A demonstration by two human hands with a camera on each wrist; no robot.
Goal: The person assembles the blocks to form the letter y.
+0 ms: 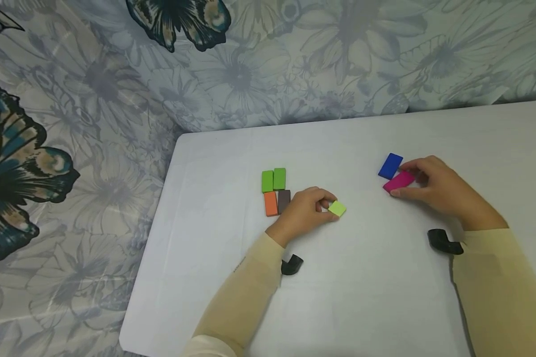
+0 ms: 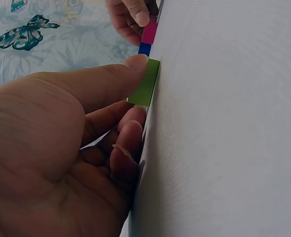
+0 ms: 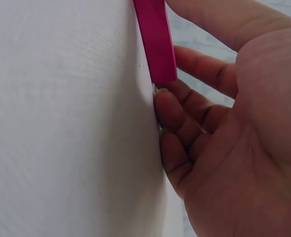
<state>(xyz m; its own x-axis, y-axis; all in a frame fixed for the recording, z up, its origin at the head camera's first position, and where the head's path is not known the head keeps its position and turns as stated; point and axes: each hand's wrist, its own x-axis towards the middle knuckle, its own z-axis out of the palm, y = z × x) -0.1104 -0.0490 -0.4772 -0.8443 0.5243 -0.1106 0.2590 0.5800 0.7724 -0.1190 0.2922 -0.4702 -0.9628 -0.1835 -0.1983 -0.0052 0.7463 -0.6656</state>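
Where patterned cloth fills 9 o'clock in the head view, the slanting left edge of the white table begins; its far edge crosses 12 o'clock. Well inside that corner, four blocks sit two by two: the left green block and right green block on the 12 o'clock side, the orange block and gray block toward 6. The left hand overlaps the gray block's 5 o'clock corner; contact cannot be told. Its thumb and finger pinch the lime block at the hand's 3 o'clock. White tabletop gives wide room from there toward 2 o'clock, and more toward 5, between the sleeves. Next comes the blue block, at 11 o'clock of the magenta block, which the right hand grips between thumb and finger from 3 o'clock.

Only the head view shows the group of four. The left wrist view reveals the lime block's long face and bent fingers beneath; the right wrist view, the magenta block's length and other fingers curled close to the table.
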